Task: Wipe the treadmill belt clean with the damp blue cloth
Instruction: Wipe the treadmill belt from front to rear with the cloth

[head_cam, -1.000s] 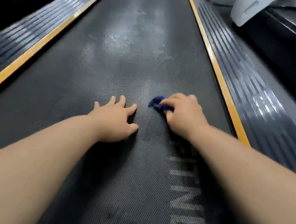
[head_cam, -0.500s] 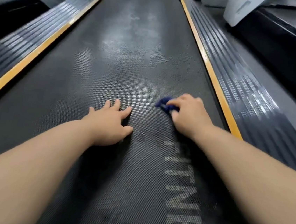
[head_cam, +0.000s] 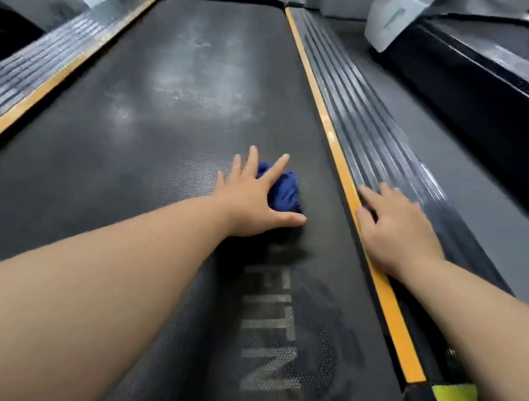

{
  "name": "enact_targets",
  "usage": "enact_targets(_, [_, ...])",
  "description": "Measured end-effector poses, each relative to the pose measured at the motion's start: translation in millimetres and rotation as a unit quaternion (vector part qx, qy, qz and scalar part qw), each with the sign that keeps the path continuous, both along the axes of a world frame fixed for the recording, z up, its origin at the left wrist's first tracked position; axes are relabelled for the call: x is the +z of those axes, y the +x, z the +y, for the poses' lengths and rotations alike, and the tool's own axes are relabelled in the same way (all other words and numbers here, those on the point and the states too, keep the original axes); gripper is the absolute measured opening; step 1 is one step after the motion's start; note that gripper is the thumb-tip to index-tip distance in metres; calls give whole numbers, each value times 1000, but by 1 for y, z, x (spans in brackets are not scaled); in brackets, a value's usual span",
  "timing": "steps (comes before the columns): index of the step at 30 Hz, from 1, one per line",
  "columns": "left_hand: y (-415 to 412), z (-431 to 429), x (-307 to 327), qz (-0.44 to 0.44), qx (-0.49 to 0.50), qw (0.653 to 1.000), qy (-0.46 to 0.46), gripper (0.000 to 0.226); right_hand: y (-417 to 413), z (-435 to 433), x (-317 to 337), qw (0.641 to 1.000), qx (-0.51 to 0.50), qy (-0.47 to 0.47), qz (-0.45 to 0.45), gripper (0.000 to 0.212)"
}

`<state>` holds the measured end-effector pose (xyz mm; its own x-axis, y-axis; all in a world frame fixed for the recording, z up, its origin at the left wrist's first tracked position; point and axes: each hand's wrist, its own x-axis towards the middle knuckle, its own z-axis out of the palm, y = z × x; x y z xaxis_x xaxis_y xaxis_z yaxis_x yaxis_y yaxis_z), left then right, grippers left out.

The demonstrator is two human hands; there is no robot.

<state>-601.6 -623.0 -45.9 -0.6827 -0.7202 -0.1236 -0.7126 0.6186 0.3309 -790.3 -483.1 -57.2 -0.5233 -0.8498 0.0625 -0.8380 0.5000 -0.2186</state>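
Note:
The black treadmill belt (head_cam: 173, 119) runs away from me, with pale smears on its far half and grey lettering near me. A crumpled damp blue cloth (head_cam: 285, 191) lies on the belt right of centre. My left hand (head_cam: 254, 196) lies over the cloth's left side with fingers spread and straight, thumb stretched out below it. My right hand (head_cam: 394, 225) rests flat on the right side rail, fingers straight, holding nothing.
Orange-edged ribbed side rails (head_cam: 355, 134) flank the belt on both sides. Another dark treadmill (head_cam: 483, 92) stands to the right across a grey floor strip. A yellow-green label (head_cam: 455, 395) marks the rail's near end.
My right hand let go of the blue cloth and moved right onto the side rail. My left hand moved right across the belt onto the cloth.

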Motion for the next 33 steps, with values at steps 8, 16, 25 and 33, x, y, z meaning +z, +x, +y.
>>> enact_targets(8, [-1,24,-32,114,-99,986,-66,52,1,1,0,999,9,-35,-16,45])
enact_targets(16, [-9,-7,-26,75,-143,984,-72,59,-1,0,-1,999,12,-27,-12,46])
enact_targets(25, [-8,50,-28,101,-215,967,-95,64,-4,-2,-4,999,10,-25,-17,46])
enact_targets(33, [-58,-22,-31,40,-105,974,-197,48,-1,2,5,998,15,-32,-55,45])
